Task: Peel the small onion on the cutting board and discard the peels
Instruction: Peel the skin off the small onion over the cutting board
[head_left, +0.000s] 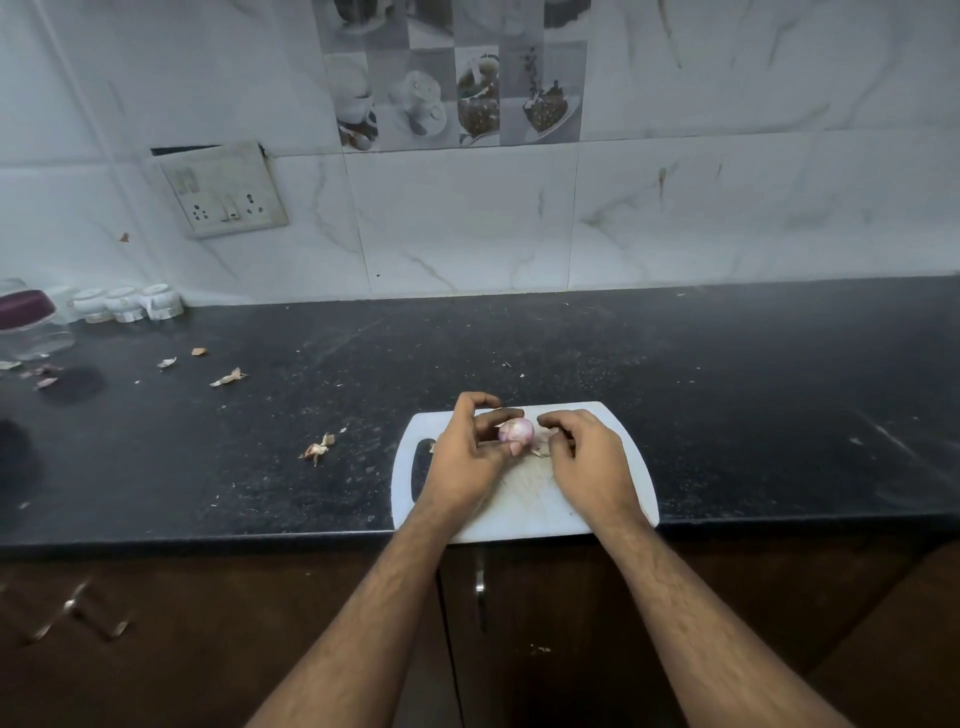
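Observation:
A small pink-purple onion (516, 429) is held just above the white cutting board (623, 467), pinched between the thumb and fingers of my left hand (467, 457). Its visible side looks glossy and mostly bare of dry skin. My right hand (587, 457) sits close on the onion's right with its fingers curled around pale papery peel (543, 448). More peel bits lie on the board under the hands, partly hidden.
The board lies at the front edge of a dark stone counter (727, 389). Loose peels (318, 448) lie on the counter left of the board, others (228, 378) farther back left. White cups (127, 303) and a jar (28, 325) stand far left by the tiled wall.

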